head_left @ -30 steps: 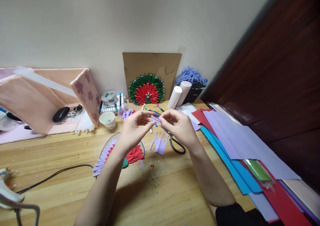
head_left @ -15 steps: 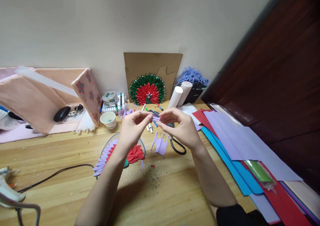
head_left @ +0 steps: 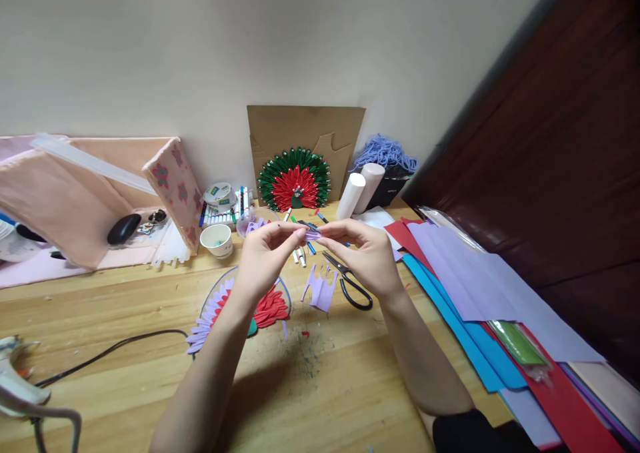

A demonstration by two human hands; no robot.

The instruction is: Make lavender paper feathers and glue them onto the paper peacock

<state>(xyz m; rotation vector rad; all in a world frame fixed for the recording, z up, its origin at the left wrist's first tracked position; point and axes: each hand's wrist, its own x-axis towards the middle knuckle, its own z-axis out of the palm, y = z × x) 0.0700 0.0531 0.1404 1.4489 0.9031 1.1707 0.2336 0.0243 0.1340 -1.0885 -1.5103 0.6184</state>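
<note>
Both hands are raised over the wooden table and pinch one small purple paper piece (head_left: 313, 236) between their fingertips. My left hand (head_left: 265, 259) grips its left end, my right hand (head_left: 365, 256) its right end. Below them lies a cut purple paper scrap (head_left: 320, 288) with pointed strips. Black scissors (head_left: 350, 283) lie just under my right hand. A half-made fan of purple and red paper petals (head_left: 220, 309) rests beneath my left wrist.
Sheets of purple, blue and red paper (head_left: 480, 286) cover the right side. A green-and-red paper peacock (head_left: 295, 179) leans on cardboard at the wall, near markers (head_left: 225, 209), a paper cup (head_left: 217, 239) and white rolls (head_left: 357, 189). A glue gun (head_left: 17, 379) and its black cable (head_left: 110, 349) lie left.
The hands stay close together on the purple piece. My fingers have shifted slightly, and the scissors' blades show again below my right hand.
</note>
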